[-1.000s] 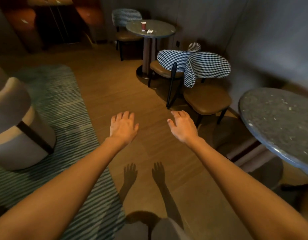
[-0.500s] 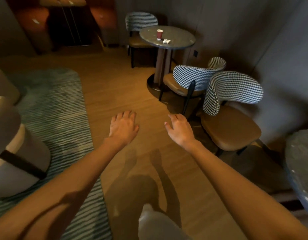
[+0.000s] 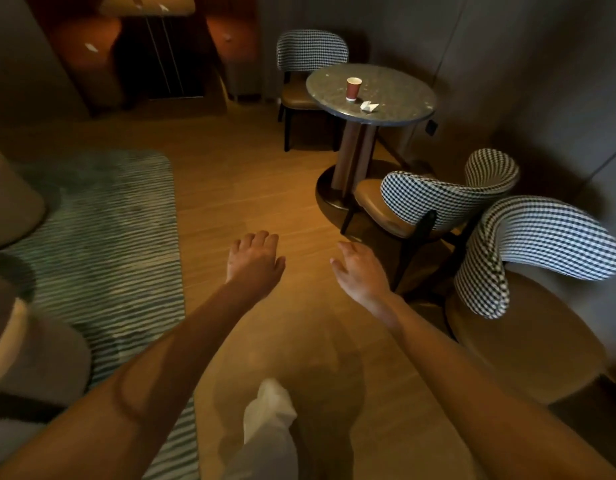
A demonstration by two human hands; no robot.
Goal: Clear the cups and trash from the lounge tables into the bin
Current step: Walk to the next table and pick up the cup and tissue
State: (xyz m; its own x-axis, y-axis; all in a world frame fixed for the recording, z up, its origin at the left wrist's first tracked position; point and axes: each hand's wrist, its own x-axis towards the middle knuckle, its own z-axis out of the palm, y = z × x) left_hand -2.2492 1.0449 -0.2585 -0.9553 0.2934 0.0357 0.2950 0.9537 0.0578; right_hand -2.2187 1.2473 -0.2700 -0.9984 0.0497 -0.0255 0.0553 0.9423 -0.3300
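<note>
A red paper cup (image 3: 353,89) stands upright on a round stone-topped table (image 3: 396,98) at the far right. Just right of the cup lies a crumpled white paper (image 3: 368,106). My left hand (image 3: 254,259) and my right hand (image 3: 360,271) are stretched out over the wooden floor, well short of the table. Both hands hold nothing and their fingers are relaxed. No bin is in view.
Three houndstooth-backed chairs stand around the table: one behind it (image 3: 311,53), one in front (image 3: 434,202), one at the near right (image 3: 535,244). A striped green rug (image 3: 102,237) and a pale armchair (image 3: 12,306) are on the left. My white-trousered leg (image 3: 268,427) steps forward.
The view has advanced toward the far table, which now appears larger and closer. The near round table on the right has left the view. Both hands stay empty in front.
</note>
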